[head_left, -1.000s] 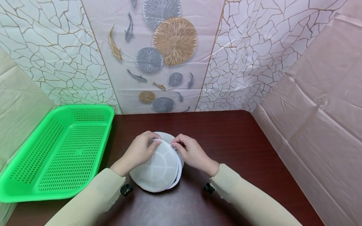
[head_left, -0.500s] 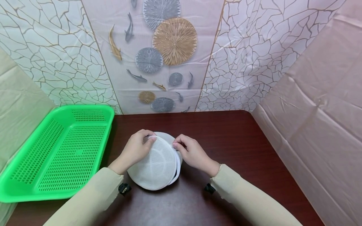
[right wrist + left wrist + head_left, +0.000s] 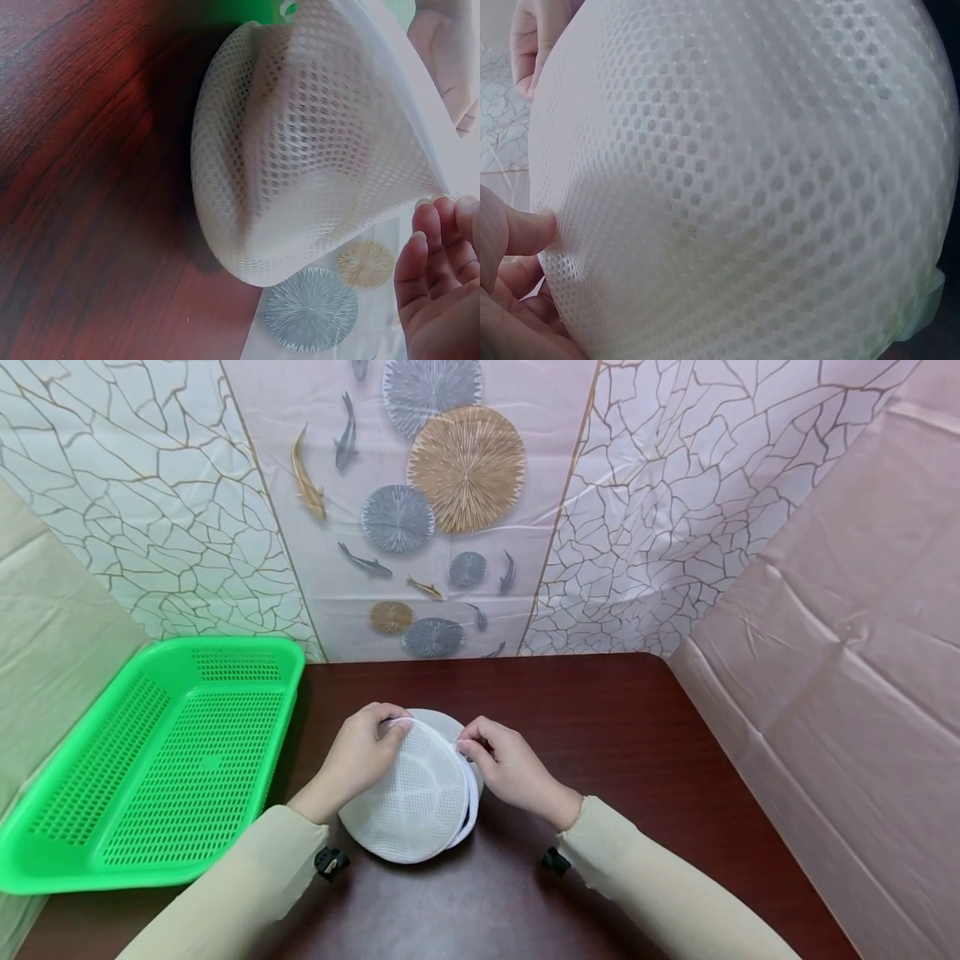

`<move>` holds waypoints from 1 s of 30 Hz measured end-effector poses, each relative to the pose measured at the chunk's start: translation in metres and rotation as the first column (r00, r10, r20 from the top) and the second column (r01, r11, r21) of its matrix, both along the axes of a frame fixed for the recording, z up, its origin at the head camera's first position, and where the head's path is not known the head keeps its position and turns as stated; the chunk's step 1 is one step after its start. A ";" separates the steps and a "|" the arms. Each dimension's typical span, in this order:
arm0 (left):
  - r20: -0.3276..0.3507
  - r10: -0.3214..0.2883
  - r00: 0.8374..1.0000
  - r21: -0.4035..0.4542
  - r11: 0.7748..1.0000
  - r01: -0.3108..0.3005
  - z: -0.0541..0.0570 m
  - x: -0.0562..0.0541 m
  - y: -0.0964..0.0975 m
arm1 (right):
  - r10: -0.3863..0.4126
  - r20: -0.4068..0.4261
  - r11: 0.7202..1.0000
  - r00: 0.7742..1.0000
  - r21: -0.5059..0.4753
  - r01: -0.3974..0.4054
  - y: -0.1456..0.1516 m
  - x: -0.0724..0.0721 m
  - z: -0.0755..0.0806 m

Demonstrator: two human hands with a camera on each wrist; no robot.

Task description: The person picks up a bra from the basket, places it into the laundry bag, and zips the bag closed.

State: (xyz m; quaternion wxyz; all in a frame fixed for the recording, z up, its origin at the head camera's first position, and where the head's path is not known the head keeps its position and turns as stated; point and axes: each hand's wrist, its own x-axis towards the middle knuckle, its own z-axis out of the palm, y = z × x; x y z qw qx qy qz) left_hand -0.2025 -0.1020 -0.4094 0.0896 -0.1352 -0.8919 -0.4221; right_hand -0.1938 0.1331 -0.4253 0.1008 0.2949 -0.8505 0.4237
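Note:
A round white mesh laundry bag stands tilted over the middle of the table, its honeycomb mesh filling most of the left wrist view. My left hand pinches the upper left of its piped rim between thumb and fingers. At the upper right of the same rim, my right hand pinches the white edging with thumb and fingertips; whatever small part lies between them is hidden. Along the right side a narrow gap shows between two white bands. In the right wrist view, the bag's mesh body bulges below the pinched edge.
A green plastic basket with slotted walls stands at the left of the dark red-brown table. Patterned cloth hangs behind the table, and plain pinkish cloth rises along its right side.
My left hand has shifted left and slightly up, carrying the bag's rim with it. The bag has slid a little left, while my right hand has stayed almost in place, still pinching the edge.

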 end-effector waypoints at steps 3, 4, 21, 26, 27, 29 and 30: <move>-0.010 0.013 1.000 0.004 1.000 -0.013 -0.002 -0.002 -0.002 | -0.004 0.011 1.000 1.000 0.003 0.004 0.000 0.000 -0.001; -0.010 0.016 1.000 0.004 1.000 -0.016 -0.003 -0.003 -0.003 | -0.005 0.014 1.000 1.000 0.003 0.005 0.001 0.000 -0.002; -0.030 -0.197 0.980 -0.082 0.978 0.194 -0.003 0.004 0.010 | -0.025 0.014 1.000 1.000 0.016 0.025 -0.002 -0.001 -0.003; -0.056 -0.219 0.974 -0.154 0.966 0.208 -0.002 0.008 0.013 | -0.021 0.014 1.000 1.000 0.008 0.021 -0.003 0.000 -0.003; -0.059 -0.216 0.975 -0.153 0.967 0.205 -0.002 0.008 0.013 | -0.019 0.015 1.000 1.000 0.008 0.019 -0.003 0.000 -0.004; -0.063 -0.206 0.976 -0.150 0.969 0.195 -0.003 0.008 0.013 | -0.014 0.014 1.000 1.000 0.008 0.014 -0.003 0.000 -0.005; -0.058 -0.199 0.978 -0.149 0.971 0.189 -0.004 0.008 0.013 | -0.010 0.013 1.000 1.000 0.007 0.010 -0.003 0.000 -0.005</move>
